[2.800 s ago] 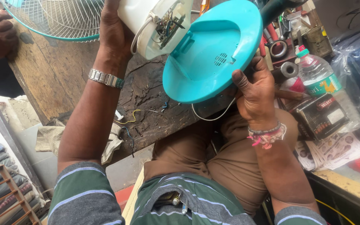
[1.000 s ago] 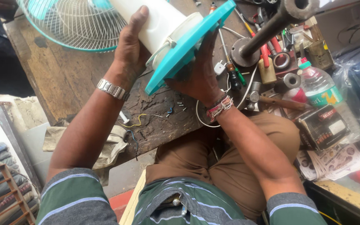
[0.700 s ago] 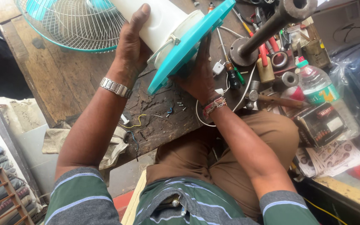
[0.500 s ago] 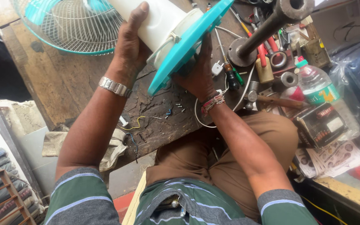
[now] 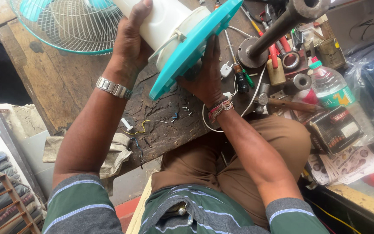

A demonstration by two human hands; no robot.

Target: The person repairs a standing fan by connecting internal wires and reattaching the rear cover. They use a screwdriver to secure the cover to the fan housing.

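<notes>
A table fan lies tilted over the wooden workbench (image 5: 61,86). Its white body (image 5: 163,21) is gripped from the left by my left hand (image 5: 130,41), which wears a metal watch. Its round teal base plate (image 5: 191,47) stands on edge against the white body. My right hand (image 5: 206,73), with a thread bracelet on the wrist, presses flat against the underside of the plate. The fan's wire grille (image 5: 70,24) with teal blades rests on the bench at the upper left. A white cord (image 5: 169,39) runs out between body and plate.
Screwdrivers (image 5: 239,73), a hammer (image 5: 282,104), a metal pipe stand (image 5: 282,26), a white plug (image 5: 226,69) and small screws (image 5: 185,110) lie on the bench to the right. A plastic water bottle (image 5: 332,91), a dark box (image 5: 334,130) and a rag (image 5: 113,151) are nearby.
The teal base plate has swung from facing me to edge-on against the white body. My right hand moved from its rim to its underside. Over the last second little has moved.
</notes>
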